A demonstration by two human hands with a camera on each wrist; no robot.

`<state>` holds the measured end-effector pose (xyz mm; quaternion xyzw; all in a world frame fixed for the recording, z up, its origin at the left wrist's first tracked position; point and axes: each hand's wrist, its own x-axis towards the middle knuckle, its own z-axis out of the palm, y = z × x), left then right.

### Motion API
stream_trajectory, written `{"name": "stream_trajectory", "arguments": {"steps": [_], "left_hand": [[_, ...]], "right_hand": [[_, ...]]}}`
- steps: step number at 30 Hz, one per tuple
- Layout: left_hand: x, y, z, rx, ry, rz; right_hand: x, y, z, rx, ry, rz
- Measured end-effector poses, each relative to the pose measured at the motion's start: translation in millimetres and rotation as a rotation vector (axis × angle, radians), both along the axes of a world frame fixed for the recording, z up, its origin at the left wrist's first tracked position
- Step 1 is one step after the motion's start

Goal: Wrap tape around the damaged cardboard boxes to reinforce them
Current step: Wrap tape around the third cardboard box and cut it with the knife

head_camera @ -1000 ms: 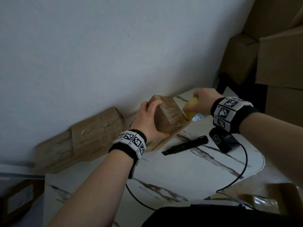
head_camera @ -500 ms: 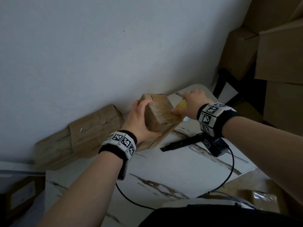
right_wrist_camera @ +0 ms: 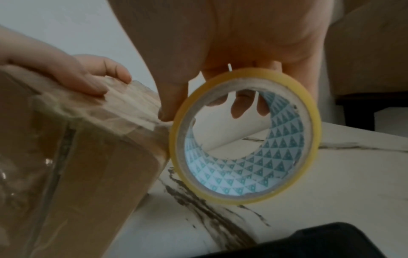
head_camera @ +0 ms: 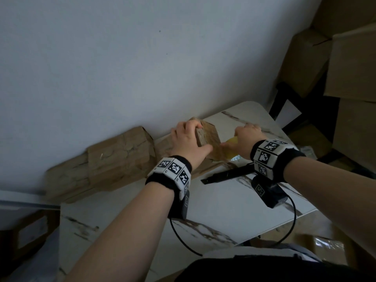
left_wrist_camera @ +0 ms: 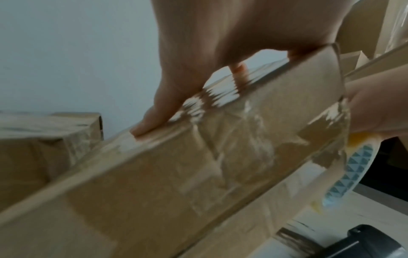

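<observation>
A long brown cardboard box stands tilted on the marble-patterned table, its end wrapped in shiny clear tape. My left hand grips the box's raised end, fingers over the top edge and thumb on the near face. My right hand holds a yellow tape roll against the box's right side, fingers through its core. A strip of tape runs from the roll onto the box. The roll shows at the box's lower right in the left wrist view.
A second crumpled, taped box lies along the white wall at the left. A black utility knife lies on the table below the hands. Larger cardboard boxes are stacked at the right, beyond the table edge. A black cable hangs from my right wrist.
My right hand has brought the tape roll down and in against the box's near right side. The left hand has kept its grip on the box's end. The view shifted a little.
</observation>
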<state>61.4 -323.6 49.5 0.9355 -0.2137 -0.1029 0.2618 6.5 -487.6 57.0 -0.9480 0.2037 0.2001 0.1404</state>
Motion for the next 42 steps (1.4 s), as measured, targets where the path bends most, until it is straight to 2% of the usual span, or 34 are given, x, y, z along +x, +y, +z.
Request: {"name": "stream_trajectory", "arguments": {"steps": [7, 12, 17, 22, 28, 33, 37, 40, 42], "left_hand": [[7.5, -7.2, 0.7, 0.022, 0.011, 0.009], [6.0, -13.4, 3.3, 0.099, 0.049, 0.027], [2.6, -38.6, 0.0, 0.253, 0.164, 0.023], [-9.1, -61.1, -17.1, 0.411, 0.151, -0.064], [-10.5, -65.2, -24.1, 0.448, 0.14, -0.063], [-13.8, -68.1, -27.3, 0.445, 0.1, -0.044], [-12.6, -68.3, -24.9, 0.466, 0.132, -0.058], [-11.1, -64.5, -21.2, 0.573, 0.226, -0.135], [-9.4, -62.6, -17.6, 0.656, 0.231, -0.191]], "right_hand": [[-2.4, -15.9, -5.2, 0.127, -0.057, -0.066], [1.1, -30.9, 3.4, 0.11, -0.046, -0.077], [0.0, -58.3, 16.7, 0.061, -0.059, -0.121], [-12.7, -70.0, -2.2, 0.081, 0.044, -0.144], [-22.5, -79.5, -21.8, 0.107, 0.083, -0.179], [-17.3, -74.5, -27.2, 0.038, 0.091, -0.127], [-8.3, -69.6, -28.4, -0.04, 0.14, -0.082], [-6.8, -72.9, -27.2, -0.041, 0.15, -0.06], [-8.2, -75.4, -26.3, -0.011, 0.145, -0.057]]}}
